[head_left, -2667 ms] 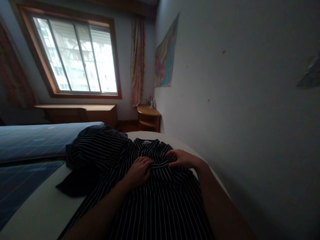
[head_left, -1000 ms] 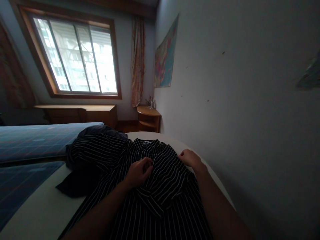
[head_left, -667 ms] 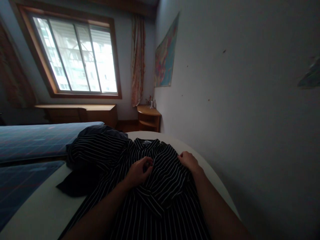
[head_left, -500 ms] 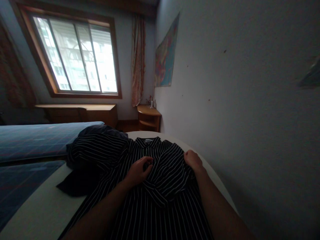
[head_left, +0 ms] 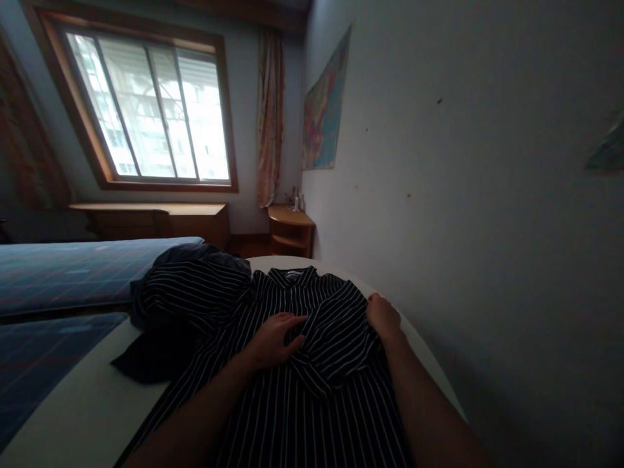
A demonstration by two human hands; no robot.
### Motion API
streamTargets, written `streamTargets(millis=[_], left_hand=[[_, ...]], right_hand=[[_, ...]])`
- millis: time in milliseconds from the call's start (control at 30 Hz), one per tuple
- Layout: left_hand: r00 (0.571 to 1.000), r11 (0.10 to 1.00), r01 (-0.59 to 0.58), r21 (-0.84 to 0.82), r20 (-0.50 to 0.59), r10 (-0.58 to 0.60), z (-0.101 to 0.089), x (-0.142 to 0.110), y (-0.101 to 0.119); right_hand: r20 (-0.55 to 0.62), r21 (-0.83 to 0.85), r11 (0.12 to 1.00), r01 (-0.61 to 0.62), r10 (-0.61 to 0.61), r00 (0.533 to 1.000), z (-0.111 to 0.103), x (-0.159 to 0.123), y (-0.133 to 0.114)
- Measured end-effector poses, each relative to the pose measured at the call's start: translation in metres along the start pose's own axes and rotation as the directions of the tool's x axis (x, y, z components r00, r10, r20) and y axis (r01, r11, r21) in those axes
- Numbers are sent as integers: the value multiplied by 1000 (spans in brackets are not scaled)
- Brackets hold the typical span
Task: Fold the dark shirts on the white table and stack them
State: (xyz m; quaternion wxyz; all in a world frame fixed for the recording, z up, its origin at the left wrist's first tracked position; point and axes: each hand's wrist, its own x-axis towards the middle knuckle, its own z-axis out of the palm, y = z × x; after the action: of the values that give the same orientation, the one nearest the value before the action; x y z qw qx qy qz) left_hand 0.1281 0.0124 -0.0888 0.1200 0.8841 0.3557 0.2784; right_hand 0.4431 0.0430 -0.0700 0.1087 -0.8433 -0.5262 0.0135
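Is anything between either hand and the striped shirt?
Nothing visible. The right hand seems to pinch the outer edge of the striped shirt, and the left hand is directly over its front, fingertips at the folded-over sleeve. The dark cloth lies off to the left, not between them.

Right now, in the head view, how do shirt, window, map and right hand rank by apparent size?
1. Shirt and window: too close to rank; the shirt is partly covered.
2. Map.
3. Right hand.
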Motion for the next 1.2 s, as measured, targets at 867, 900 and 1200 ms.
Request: streamTargets(millis=[867, 900, 1200], left_hand=[[994, 993, -98, -59, 39, 100, -6, -1, 6], [993, 993, -102, -62, 45, 105, -7, -2, 6], [986, 986, -155, -58, 59, 159, -7, 0, 6]], right_hand=[[31, -280, 890, 359, -365, 930, -3, 61, -49], [22, -278, 894, 350, -358, 933, -3, 62, -49], [-38, -194, 953, 232, -244, 969, -1, 72, -41]])
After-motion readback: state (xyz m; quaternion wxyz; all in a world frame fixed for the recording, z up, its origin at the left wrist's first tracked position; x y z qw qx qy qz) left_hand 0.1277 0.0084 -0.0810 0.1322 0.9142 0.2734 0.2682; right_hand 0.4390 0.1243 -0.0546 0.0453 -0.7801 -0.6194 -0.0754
